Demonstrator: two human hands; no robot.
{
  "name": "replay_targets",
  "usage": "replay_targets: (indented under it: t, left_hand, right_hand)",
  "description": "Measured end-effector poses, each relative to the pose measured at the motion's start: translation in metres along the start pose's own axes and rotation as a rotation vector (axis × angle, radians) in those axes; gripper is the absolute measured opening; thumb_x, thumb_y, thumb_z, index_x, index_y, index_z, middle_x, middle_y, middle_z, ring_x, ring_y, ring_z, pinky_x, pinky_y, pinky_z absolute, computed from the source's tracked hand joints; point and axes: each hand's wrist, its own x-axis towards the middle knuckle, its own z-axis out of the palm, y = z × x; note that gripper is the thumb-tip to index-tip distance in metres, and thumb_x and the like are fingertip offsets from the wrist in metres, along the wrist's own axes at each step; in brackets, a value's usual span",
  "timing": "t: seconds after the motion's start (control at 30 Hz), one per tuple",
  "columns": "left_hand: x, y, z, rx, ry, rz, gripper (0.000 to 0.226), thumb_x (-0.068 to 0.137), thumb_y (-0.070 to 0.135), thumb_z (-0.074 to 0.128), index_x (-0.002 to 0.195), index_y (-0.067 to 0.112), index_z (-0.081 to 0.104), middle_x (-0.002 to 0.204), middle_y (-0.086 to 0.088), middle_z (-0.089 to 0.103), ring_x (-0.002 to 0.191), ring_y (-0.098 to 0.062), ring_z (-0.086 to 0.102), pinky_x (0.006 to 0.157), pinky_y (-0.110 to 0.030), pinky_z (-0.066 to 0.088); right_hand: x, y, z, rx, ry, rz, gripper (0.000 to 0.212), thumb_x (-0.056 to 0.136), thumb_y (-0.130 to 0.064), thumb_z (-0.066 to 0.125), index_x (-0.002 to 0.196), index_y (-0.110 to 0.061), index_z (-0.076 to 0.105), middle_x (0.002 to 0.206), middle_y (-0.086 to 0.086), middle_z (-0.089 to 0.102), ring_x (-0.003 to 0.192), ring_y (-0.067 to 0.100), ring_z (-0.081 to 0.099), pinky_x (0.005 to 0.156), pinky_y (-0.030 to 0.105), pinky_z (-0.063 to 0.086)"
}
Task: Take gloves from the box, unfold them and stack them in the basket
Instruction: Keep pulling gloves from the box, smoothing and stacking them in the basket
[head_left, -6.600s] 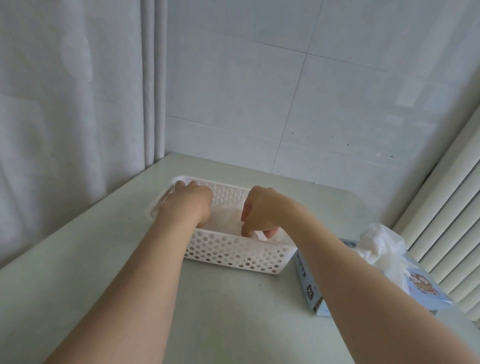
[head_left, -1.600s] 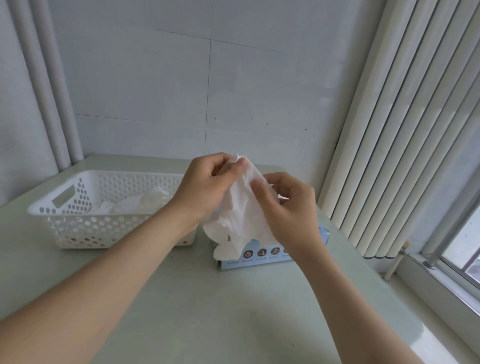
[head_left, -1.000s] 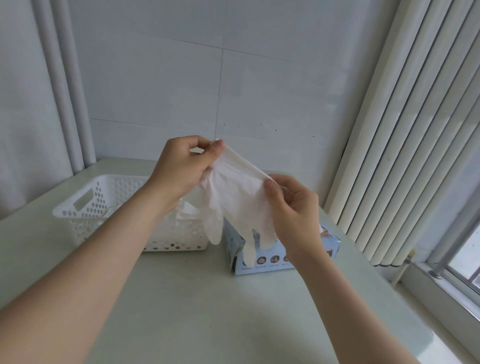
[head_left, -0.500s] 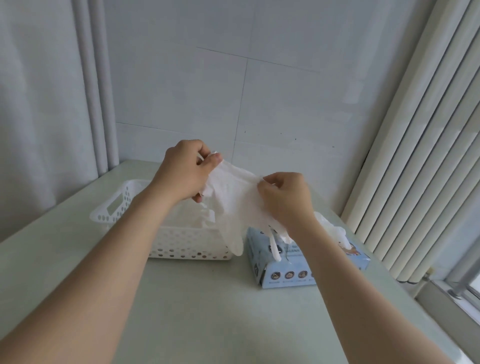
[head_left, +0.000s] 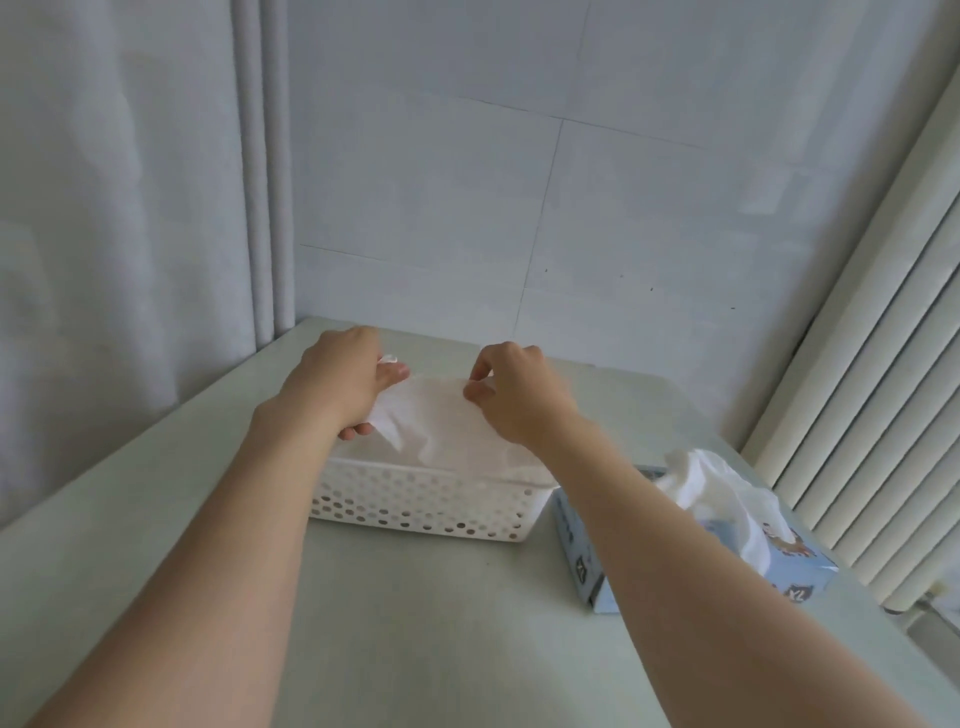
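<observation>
So on my head cam feed right now, both hands are reaching out over the basket (head_left: 415, 499), which is sitting on the table (head_left: 441, 623) toward the far wall. The left hand (head_left: 343, 387) is pinching one edge of a white glove (head_left: 441, 421), thumb pressing on top and the other fingers curling underneath. The right hand (head_left: 514, 389) is pinching the opposite edge between thumb and forefinger. Between them the glove is stretching out pretty flat, hanging right over the open top of the basket, with its near end drooping down behind the near wall. I can't tell whether it's touching anything inside, since the glove is blocking my view in there. The box (head_left: 800, 566) is lying just beside the basket on the right, and a bunch of crumpled white gloves (head_left: 722, 493) is poking up out of its top. A curtain (head_left: 119, 234) is hanging on the left and blinds (head_left: 883, 415) are running down the right side.
</observation>
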Motion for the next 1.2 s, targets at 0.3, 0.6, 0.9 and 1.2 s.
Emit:
replay_targets:
  t: [0.3,0.6,0.9,1.2]
  left_hand:
    - [0.000,-0.009,0.002,0.284,-0.060,-0.123,0.037,0.104,0.042,0.062,0.108,0.005,0.058,0.092,-0.012,0.057,0.068,-0.027,0.059,0.056,-0.032,0.044]
    - [-0.004,0.003,0.006,0.450,-0.001,-0.143,0.019,0.096,-0.007,0.045,0.106,0.009,0.051,0.112,-0.015,0.050,0.100,-0.036,0.056,0.078,-0.039,0.047]
    - [0.002,-0.002,0.022,0.528,-0.418,-0.093,0.040,0.096,0.009,0.066,0.134,0.020,0.065,0.135,-0.006,0.062,0.113,-0.027,0.065,0.099,-0.040,0.055]
    - [-0.003,0.007,0.015,0.586,-0.401,-0.101,0.044,0.096,0.000,0.061,0.138,0.014,0.060,0.138,-0.009,0.059,0.113,-0.028,0.063,0.099,-0.039,0.055]
  right_hand:
    - [0.009,-0.009,0.021,-0.264,-0.101,-0.063,0.033,0.092,-0.044,0.079,0.108,-0.018,0.067,0.103,0.003,0.062,0.092,0.030,0.066,0.076,0.037,0.050]
    - [-0.001,-0.018,0.012,-0.118,-0.347,-0.118,0.043,0.094,-0.059,0.070,0.128,-0.033,0.066,0.118,-0.005,0.065,0.109,0.022,0.065,0.092,0.040,0.054]
    - [-0.006,-0.018,0.018,-0.190,-0.641,-0.115,0.069,0.098,-0.027,0.069,0.161,-0.025,0.039,0.151,0.003,0.051,0.134,0.027,0.052,0.099,0.039,0.053]
    - [-0.009,-0.021,0.011,-0.263,-0.707,-0.142,0.053,0.107,-0.038,0.057,0.157,-0.024,0.048,0.156,0.002,0.051,0.139,0.027,0.052,0.113,0.041,0.043]
